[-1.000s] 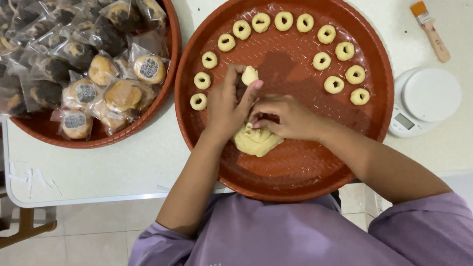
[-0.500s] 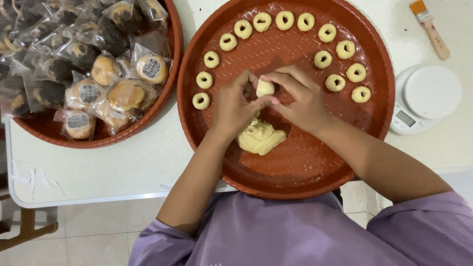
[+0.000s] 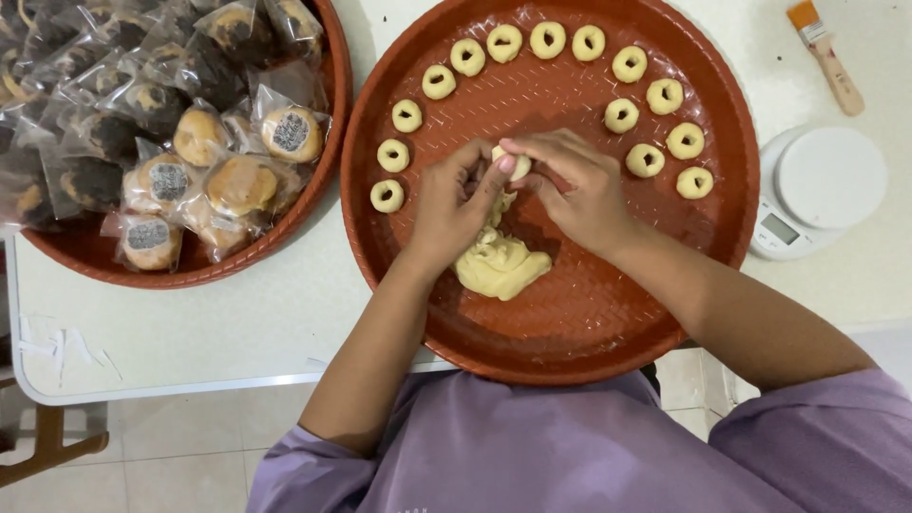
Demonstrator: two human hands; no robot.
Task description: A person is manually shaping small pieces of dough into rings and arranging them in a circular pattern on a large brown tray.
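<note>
A small pale dough piece (image 3: 518,163) is pinched between the fingers of both hands over the round reddish-brown tray (image 3: 570,313). My left hand (image 3: 454,204) grips it from the left and my right hand (image 3: 575,185) from the right. Just below the hands a lump of yellow dough (image 3: 501,265) lies on the tray. Several small dough rings (image 3: 503,43) with dented centres stand in an arc along the tray's far rim, from the left side (image 3: 387,196) round to the right side (image 3: 695,182).
A second round tray (image 3: 204,271) at the left holds several pastries in clear wrappers (image 3: 237,185). A white kitchen scale (image 3: 822,190) stands to the right of the dough tray, with a pastry brush (image 3: 825,52) behind it. All rest on a white table (image 3: 190,332).
My right hand rose from the dough lump to join the left. Both hands now hold the small piece together, a little higher and further up the tray.
</note>
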